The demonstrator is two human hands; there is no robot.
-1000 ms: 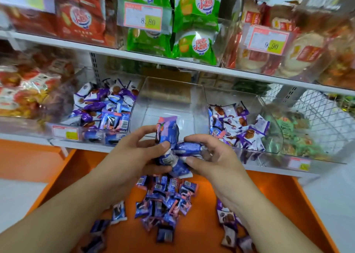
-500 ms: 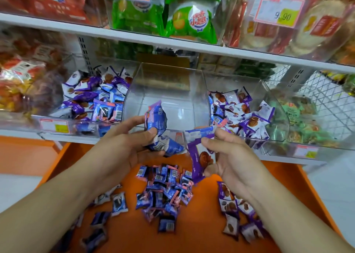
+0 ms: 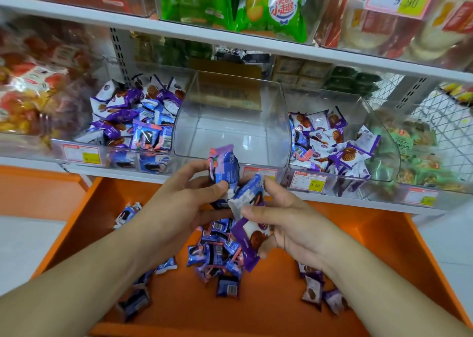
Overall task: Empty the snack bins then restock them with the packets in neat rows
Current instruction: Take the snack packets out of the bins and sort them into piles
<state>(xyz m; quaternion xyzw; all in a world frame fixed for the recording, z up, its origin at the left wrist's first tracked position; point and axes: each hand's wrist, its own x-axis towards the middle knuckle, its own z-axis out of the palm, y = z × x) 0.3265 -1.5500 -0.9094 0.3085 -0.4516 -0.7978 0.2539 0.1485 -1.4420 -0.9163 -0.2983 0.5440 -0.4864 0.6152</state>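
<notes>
Looking at how things sit, I'd say this is somewhere around the middle of the job. The middle bin (image 3: 230, 121) is totally cleared out, clear plastic with nothing in it, so the emptying part for that one is done. Its packets are dumped on the orange surface (image 3: 358, 272) below the shelf, mostly in a loose blue pile (image 3: 217, 249) just under the hands, plus a few brownish-purple ones (image 3: 314, 290) off to the right. The left hand (image 3: 179, 208) is gripping a blue packet (image 3: 224, 166) upright between thumb and fingers, right at the front lip of the empty bin. The right hand (image 3: 289, 224) is pinching a white-and-blue packet (image 3: 247, 196) up top and has a purple one (image 3: 249, 239) tucked against its lower fingers. So restocking looks like it's only just starting, no rows laid yet. The left bin (image 3: 133, 121) and right bin (image 3: 332, 142) are both full of jumbled packets, so those seem untouched and are probably next. Lots left to do, basically.
</notes>
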